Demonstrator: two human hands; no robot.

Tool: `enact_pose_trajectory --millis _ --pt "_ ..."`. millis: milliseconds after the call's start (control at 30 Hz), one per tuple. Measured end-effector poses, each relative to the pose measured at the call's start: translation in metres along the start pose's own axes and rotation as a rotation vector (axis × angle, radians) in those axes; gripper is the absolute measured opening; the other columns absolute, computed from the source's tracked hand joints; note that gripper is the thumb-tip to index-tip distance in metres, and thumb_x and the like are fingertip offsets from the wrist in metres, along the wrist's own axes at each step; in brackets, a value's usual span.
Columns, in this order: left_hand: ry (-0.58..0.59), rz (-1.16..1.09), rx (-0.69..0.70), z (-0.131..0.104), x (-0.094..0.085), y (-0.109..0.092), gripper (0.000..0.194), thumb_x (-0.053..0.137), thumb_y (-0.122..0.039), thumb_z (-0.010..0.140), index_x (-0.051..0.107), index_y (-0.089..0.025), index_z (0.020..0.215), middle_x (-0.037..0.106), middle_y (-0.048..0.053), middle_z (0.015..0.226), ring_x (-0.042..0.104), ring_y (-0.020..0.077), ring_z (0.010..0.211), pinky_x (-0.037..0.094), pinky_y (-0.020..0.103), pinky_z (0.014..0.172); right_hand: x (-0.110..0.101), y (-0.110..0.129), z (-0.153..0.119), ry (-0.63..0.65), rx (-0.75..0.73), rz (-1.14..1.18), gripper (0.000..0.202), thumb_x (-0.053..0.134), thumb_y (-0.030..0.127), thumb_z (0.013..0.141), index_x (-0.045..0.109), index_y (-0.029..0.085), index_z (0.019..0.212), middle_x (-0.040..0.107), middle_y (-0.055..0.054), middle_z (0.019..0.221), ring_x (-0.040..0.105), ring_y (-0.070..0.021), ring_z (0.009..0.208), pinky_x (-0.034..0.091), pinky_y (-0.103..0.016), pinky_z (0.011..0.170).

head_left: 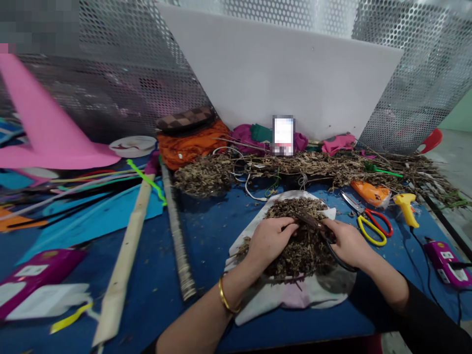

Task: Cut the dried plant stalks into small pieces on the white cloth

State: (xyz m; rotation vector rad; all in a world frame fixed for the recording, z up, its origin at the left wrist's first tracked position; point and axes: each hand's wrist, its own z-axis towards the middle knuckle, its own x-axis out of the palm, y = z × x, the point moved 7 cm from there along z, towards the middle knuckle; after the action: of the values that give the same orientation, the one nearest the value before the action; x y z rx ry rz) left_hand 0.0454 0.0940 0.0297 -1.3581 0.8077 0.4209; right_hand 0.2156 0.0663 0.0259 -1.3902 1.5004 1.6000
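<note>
A pile of dry, crumbled plant bits [300, 250] lies on a pale cloth [258, 307] near the table's front. Over the pile, my left hand [271, 238] has its thumb and fingers pressed together around something dark and small, mostly hidden. To its right my right hand [344, 241] is closed on dark-handled scissors [341, 260], whose dark blades [309, 220] point left toward my left hand. A gold bracelet circles my left wrist.
Red-and-yellow scissors [370, 221], a yellow glue gun [406, 209] and a purple power strip [448, 263] lie right. Dry twigs [332, 167] line the back. Left are two sticks [127, 250], a pink felt hat [47, 118] and blue felt [88, 216]. A lit phone [283, 133] stands behind.
</note>
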Motion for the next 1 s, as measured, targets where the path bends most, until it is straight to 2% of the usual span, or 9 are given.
enact_pose_trajectory --millis 100,300,500,733,1000 --pt "0.020 0.013 -0.003 0.0004 0.0017 -0.0007 0.027 0.046 -0.032 0.079 0.067 -0.021 0.065 0.069 -0.001 0.068 0.059 0.0152 0.066 0.039 0.023 0.063 0.0025 0.0006 0.0002 -0.002 0.029 -0.060 0.035 0.049 0.023 0.079 0.047 0.021 0.113 0.057 -0.006 0.102 0.056 -0.0163 0.082 0.031 -0.023 0.065" --pt "0.043 -0.048 -0.017 0.0033 0.0042 0.0037 0.026 0.046 -0.032 0.078 0.068 -0.022 0.069 0.069 -0.002 0.069 0.060 0.0157 0.069 0.040 0.023 0.064 0.0071 0.0008 0.0010 0.007 0.031 -0.137 0.030 0.047 0.019 0.077 0.047 0.021 0.107 0.057 -0.005 0.099 0.055 -0.0170 0.081 0.029 -0.025 0.065" --pt "0.093 -0.078 -0.015 0.0065 0.0025 0.0059 0.027 0.047 -0.032 0.076 0.067 -0.020 0.062 0.068 -0.001 0.065 0.057 0.0145 0.063 0.039 0.023 0.060 0.0075 -0.0004 0.0010 0.033 0.027 -0.153 0.028 0.048 0.019 0.078 0.047 0.021 0.106 0.058 -0.005 0.096 0.056 -0.0165 0.079 0.028 -0.024 0.064" --pt "0.165 -0.136 -0.081 0.0068 0.0022 0.0063 0.028 0.049 -0.033 0.074 0.066 -0.017 0.058 0.057 -0.002 0.046 0.047 0.0114 0.048 0.030 0.021 0.048 0.0054 0.0027 0.0002 0.046 -0.010 -0.165 0.028 0.047 0.020 0.078 0.046 0.021 0.106 0.057 -0.006 0.097 0.055 -0.0166 0.078 0.028 -0.024 0.063" --pt "0.166 -0.146 -0.067 0.0079 0.0042 0.0087 0.028 0.049 -0.033 0.074 0.066 -0.017 0.058 0.052 -0.004 0.043 0.041 0.0100 0.045 0.027 0.021 0.047 0.0098 0.0035 0.0015 0.061 0.006 -0.180 0.026 0.047 0.019 0.077 0.046 0.021 0.103 0.057 -0.005 0.095 0.055 -0.0169 0.079 0.028 -0.024 0.061"
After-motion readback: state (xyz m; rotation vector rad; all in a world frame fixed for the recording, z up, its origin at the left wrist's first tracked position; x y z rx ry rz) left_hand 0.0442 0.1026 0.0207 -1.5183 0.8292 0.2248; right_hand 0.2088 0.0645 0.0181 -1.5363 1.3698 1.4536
